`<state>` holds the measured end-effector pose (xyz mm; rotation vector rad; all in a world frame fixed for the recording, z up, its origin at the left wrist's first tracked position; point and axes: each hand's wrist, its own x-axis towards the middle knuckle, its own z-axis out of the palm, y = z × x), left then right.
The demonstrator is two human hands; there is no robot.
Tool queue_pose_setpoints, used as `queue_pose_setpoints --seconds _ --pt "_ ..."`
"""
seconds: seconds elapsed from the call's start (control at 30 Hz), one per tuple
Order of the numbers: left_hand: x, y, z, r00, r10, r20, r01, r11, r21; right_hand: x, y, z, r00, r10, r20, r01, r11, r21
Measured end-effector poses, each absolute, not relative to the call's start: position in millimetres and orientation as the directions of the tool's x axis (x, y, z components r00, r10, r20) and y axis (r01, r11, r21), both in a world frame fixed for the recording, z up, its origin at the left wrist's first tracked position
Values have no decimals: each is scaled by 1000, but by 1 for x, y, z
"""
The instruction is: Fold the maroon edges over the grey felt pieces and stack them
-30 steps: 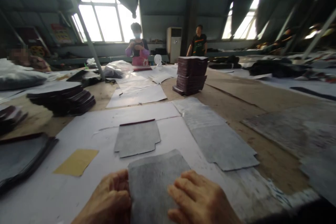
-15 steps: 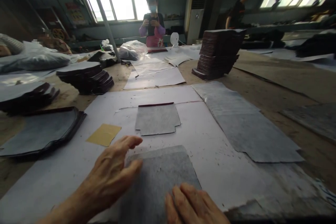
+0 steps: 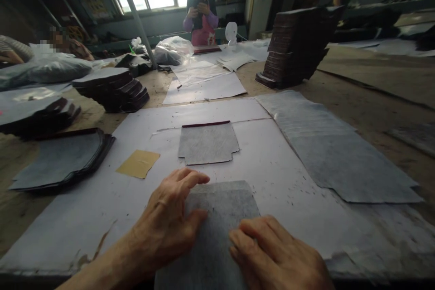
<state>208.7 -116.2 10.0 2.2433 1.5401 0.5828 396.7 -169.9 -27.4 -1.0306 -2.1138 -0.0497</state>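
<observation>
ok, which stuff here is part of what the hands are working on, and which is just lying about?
In hand:
- left hand and right hand, both flat on the grey sheet
- white paper underlay

Lying about:
- notched grey piece
- yellow slip
- dark stacks
- tall stack

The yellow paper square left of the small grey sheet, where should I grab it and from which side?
The yellow paper square lies flat on the white sheet, so probably pinch its near-left corner from the left, away from the left hand.

Notched sheet (image 3: 208,143) behind near sheet (image 3: 217,217), slip (image 3: 138,163) leftward.
</observation>
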Motion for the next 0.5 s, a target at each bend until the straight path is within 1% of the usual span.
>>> queue_pose_setpoints --seconds 0.03,0.1,0.23,0.3,0.4,0.5 --pt "205 -121 7 320 935 151 791 -351 502 398 -167 -26 -373 658 653 681 673 -289" --pt "199 -128 1 316 932 177 791 -362 493 397 -160 -25 -390 646 657 682 681 -265" --pt "202 -125 -3 340 915 216 779 -403 481 397 -154 -27 -440 609 660 717 681 -151" --pt "213 -118 0 382 898 220 783 -440 440 398 -156 -29 -424 615 664 761 640 -106" --pt "234 -106 4 443 882 163 804 -470 364 397 -165 -32 -422 622 660 827 563 -3" --pt "251 -96 7 455 887 74 813 -448 372 393 -173 -37 -423 609 670 873 471 124"
